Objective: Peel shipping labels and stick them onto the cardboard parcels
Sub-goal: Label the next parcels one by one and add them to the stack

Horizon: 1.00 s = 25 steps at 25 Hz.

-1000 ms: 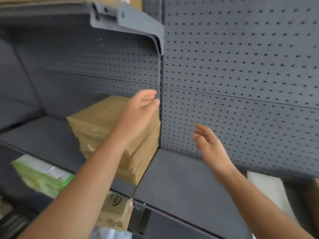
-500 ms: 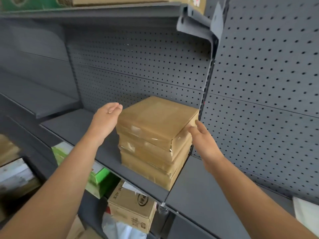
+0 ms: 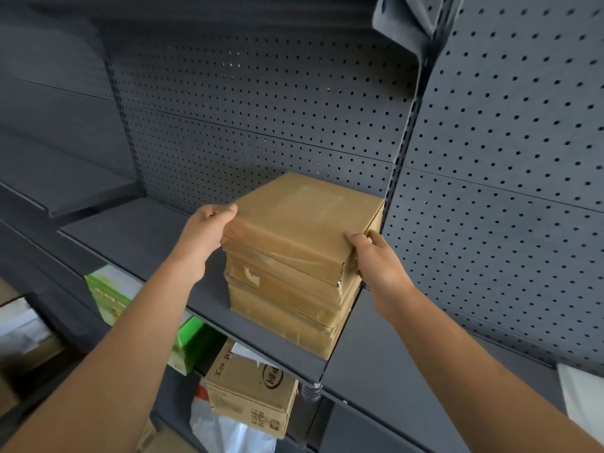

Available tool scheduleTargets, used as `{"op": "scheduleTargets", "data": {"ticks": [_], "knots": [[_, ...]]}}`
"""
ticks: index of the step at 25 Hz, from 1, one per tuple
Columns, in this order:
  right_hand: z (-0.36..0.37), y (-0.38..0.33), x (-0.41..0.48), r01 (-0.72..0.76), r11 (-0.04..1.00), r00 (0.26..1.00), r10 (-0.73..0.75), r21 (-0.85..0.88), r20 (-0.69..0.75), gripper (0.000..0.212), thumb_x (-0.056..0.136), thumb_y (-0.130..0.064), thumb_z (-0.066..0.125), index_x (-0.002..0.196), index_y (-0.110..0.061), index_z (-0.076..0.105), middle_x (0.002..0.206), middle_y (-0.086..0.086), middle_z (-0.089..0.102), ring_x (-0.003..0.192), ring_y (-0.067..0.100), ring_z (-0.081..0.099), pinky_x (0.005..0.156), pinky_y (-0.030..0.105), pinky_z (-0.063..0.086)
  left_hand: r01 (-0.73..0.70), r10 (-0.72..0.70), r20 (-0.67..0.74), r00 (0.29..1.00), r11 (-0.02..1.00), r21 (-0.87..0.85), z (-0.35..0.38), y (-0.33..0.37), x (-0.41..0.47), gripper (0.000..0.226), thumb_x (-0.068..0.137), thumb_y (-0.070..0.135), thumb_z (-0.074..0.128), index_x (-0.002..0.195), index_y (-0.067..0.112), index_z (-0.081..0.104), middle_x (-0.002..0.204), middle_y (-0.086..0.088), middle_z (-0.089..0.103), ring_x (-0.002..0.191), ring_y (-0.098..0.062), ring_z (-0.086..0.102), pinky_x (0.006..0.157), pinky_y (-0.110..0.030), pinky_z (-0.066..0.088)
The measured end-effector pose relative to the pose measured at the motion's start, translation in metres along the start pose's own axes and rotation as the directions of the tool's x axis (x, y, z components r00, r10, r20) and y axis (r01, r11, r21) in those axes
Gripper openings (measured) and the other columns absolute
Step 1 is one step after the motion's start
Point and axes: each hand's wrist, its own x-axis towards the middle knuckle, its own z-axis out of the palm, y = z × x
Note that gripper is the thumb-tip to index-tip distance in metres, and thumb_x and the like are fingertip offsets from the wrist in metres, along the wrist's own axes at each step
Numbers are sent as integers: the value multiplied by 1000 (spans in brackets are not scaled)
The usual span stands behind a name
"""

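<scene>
Step in hand, by our reading: fetching a parcel, with no label in view. The left hand [image 3: 206,233] had its fingers curled round the left corner of the top parcel [image 3: 300,223], and the right hand [image 3: 376,259] gripped its right edge. It topped a stack of three at the right end of the grey shelf [image 3: 137,237], just beside the upright [image 3: 402,152]. It lay flat and skewed, one corner pointing near; its sides looked almost equal, so we could fix no long axis. The next move likely needed a level lift, leaving the lower parcels [image 3: 287,308] unmoved.
</scene>
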Motion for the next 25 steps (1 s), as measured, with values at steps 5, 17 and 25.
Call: {"op": "scheduleTargets", "data": {"ticks": [5,17,25], "knots": [[-36,-2,-15,-2,996,1000,4,94,-28,29,95,-37,54,120,-27,63,112,-5,70,100,15,65,92,37,52,-57,60,22,998,992,-115,18,25,-38,42,74,63,73,96,31,57,125,-3,66,119,-27,61,108,-54,44],[-228,43,-107,24,988,967,16,154,-255,31,96,-23,49,112,-38,72,107,-11,76,108,17,67,98,41,49,-123,128,528,839,991,-43,167,23,-155,50,92,33,70,138,36,52,124,19,67,110,-6,66,98,-38,51],[-282,129,-111,-92,963,918,180,253,-353,35,96,-22,49,124,-37,64,114,-1,72,106,23,66,85,41,55,-47,-18,628,778,995,86,248,-43,-180,57,93,36,71,142,35,43,129,18,60,109,1,60,82,-23,45]]}}
